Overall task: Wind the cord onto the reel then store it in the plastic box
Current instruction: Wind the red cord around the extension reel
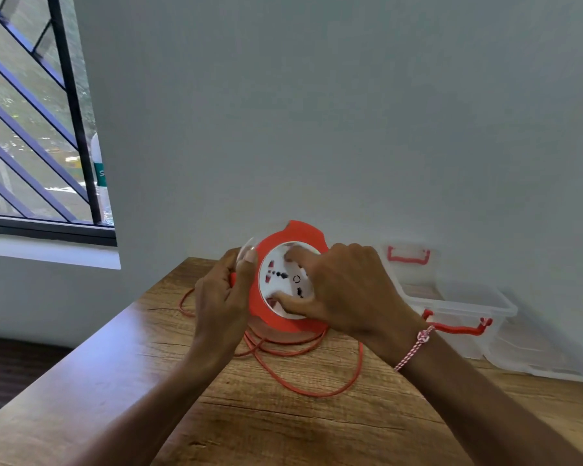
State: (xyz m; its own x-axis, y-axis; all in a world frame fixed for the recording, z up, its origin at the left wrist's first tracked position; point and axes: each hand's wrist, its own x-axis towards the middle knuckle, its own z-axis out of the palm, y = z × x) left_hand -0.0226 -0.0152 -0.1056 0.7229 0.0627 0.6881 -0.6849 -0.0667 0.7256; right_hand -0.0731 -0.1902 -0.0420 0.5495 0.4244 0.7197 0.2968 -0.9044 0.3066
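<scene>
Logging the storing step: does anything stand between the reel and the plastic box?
Nothing visible does, except the right hand holding the reel; the plastic box sits to its right. Loose cord lies on the table below the reel.

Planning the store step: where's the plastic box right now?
Head view, right side: the plastic box sits on the wooden table against the wall, just right of the right hand that is on the reel.

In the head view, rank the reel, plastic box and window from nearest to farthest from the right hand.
1. reel, centre, gripped by the right hand.
2. plastic box, to the right.
3. window, far left.
</scene>
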